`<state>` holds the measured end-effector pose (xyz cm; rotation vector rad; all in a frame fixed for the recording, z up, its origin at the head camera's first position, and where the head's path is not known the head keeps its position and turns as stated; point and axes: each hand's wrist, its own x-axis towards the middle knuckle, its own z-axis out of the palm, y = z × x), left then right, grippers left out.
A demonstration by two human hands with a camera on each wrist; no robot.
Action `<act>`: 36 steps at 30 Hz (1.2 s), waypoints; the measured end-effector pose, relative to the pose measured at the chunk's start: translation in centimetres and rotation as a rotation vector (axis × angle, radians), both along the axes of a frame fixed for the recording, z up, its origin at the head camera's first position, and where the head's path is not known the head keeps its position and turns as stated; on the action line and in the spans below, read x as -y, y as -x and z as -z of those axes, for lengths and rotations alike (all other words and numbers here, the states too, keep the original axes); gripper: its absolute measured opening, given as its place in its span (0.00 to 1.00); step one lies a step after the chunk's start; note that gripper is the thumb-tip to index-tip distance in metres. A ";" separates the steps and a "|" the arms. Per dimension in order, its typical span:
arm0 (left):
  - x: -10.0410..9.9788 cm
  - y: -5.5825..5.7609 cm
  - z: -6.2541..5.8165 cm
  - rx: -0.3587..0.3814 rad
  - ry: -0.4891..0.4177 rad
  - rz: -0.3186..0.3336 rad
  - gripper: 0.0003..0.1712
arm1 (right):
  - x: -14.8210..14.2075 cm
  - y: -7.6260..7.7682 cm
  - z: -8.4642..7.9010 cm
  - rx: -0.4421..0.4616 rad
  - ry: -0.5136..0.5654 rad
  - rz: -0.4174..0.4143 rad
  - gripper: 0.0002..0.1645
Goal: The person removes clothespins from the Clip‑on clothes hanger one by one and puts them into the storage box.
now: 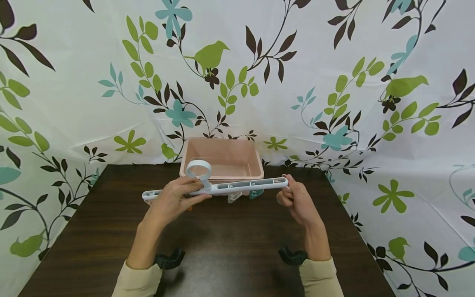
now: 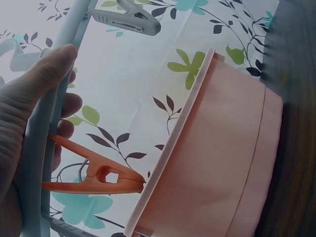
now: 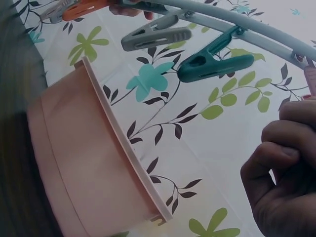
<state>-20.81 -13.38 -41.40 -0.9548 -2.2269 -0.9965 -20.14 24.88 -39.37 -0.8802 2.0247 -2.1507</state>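
A pale blue-white clip hanger (image 1: 241, 186) with a ring-shaped hook (image 1: 198, 170) is held level above the table. My left hand (image 1: 174, 200) grips its bar left of the middle, thumb along the near side. Beneath that hand hangs an orange clothespin (image 2: 94, 180). Farther along the bar dangle a grey clothespin (image 3: 155, 37) and a teal clothespin (image 3: 212, 59). My right hand (image 1: 298, 200) is at the bar's right end, fingers curled, pinching a pink clothespin (image 3: 310, 79) that is mostly hidden by the hand and the frame edge.
Behind the hanger, a pink plastic basin (image 1: 222, 142) stands at the back of the dark wood table (image 1: 222, 255). A white cloth (image 1: 237, 103) printed with leaves and birds hangs behind and beside the table. Black wrist mounts (image 1: 170, 259) sit at both cuffs.
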 end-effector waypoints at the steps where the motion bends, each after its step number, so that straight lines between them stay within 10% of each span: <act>1: 0.0 0.0 0.0 -0.022 0.004 -0.005 0.18 | 0.0 0.0 -0.1 0.003 0.007 -0.010 0.33; 8: -0.2 0.2 -0.1 -0.150 0.079 -0.035 0.16 | -0.1 -0.1 -0.4 0.028 0.092 -0.153 0.28; 26: 0.5 -0.3 -0.6 0.048 0.026 -0.022 0.20 | 0.0 0.1 -0.4 0.071 0.129 -0.233 0.32; 36: 0.8 -0.1 -0.7 0.033 0.003 -0.026 0.16 | -0.2 0.8 0.6 -0.001 0.179 -0.289 0.36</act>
